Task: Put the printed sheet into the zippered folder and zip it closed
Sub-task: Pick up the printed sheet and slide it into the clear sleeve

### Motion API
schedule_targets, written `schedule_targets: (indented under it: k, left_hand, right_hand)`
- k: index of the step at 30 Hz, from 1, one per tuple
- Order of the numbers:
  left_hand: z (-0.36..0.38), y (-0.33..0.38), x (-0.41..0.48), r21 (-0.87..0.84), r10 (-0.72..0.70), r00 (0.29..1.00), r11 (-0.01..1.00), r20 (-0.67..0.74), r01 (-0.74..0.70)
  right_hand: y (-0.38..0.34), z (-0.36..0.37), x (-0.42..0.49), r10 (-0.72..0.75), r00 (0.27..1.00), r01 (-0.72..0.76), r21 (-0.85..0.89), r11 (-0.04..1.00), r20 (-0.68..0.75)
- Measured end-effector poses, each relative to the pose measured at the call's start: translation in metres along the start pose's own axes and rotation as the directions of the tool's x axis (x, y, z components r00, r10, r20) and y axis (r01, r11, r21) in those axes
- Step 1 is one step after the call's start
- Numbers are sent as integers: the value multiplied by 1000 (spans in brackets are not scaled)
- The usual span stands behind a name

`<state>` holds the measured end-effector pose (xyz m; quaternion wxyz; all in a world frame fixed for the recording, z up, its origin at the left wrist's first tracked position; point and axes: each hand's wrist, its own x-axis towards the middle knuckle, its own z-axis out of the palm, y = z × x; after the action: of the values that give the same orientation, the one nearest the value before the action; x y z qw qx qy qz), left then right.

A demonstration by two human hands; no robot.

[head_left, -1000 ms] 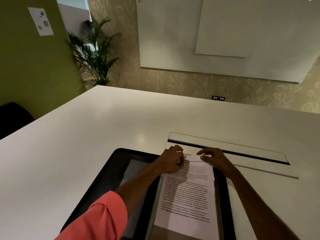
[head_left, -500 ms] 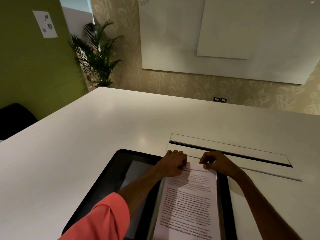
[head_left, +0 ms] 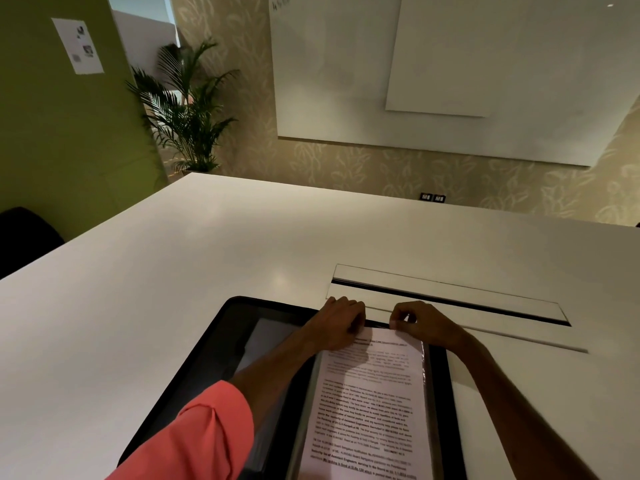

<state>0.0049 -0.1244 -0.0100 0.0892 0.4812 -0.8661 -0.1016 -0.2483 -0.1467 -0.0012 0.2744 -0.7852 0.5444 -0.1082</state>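
The black zippered folder (head_left: 221, 344) lies open on the white table, its two halves spread flat. The printed sheet (head_left: 367, 403) lies on the right half, apparently inside a clear plastic sleeve whose shiny edge runs along its right side. My left hand (head_left: 341, 322) presses on the sheet's top left corner with curled fingers. My right hand (head_left: 420, 323) pinches the top right edge of the sheet or sleeve. The zipper pull is not visible.
A long cable slot with a lid (head_left: 446, 299) is set in the table (head_left: 173, 271) just beyond my hands. A potted palm (head_left: 187, 109) stands at the far left corner, a dark chair (head_left: 24, 237) at the left edge, a whiteboard (head_left: 450, 71) on the wall.
The sheet has slid a little toward me and both hands have shifted with its top edge; my fingers have curled tighter at the top corners.
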Motion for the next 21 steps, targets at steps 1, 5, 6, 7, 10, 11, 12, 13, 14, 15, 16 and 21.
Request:
schedule_targets:
  k: [1,5,6,7,10,11,12,13,14,15,16,21]
  left_hand:
    - [1,1,0,0,-2,1000,1000,-2,2]
    - [0,3,-1,-70,-26,999,997,19,27]
    - [0,3,-1,-91,-32,999,995,28,34]
    - [0,3,-2,-106,-36,999,994,38,40]
    - [0,4,-2,-130,-50,995,990,81,60]
    - [1,4,-2,-136,-54,994,989,90,66]
    - [1,4,-2,-144,-60,994,987,96,73]
    - [1,4,-2,-155,-66,993,985,102,82]
    - [1,4,-2,-166,-73,991,982,110,91]
    - [0,4,-2,-176,-78,989,980,122,99]
    - [0,4,-3,-184,-81,988,977,135,105]
    - [-6,9,-2,-191,-108,978,971,177,142]
  right_hand:
    - [-1,1,-1,4,1000,-4,-2,1000,0]
    - [-6,3,-5,1,1000,-1,-38,999,1]
    - [-6,4,-6,4,1000,-3,-45,999,5]
    - [-8,4,-7,9,1000,-8,-51,999,9]
    - [-11,8,-7,24,999,-22,-65,998,25]
    - [-12,8,-8,34,999,-31,-92,995,27]
    - [-12,8,-8,46,998,-42,-118,992,30]
    - [-12,7,-9,61,997,-56,-130,990,40]
    - [-11,7,-9,76,996,-68,-132,989,56]
    - [-10,6,-9,92,993,-81,-136,987,76]
    - [-10,6,-10,107,990,-93,-142,985,92]
    - [-7,8,-12,155,982,-139,-141,980,107]
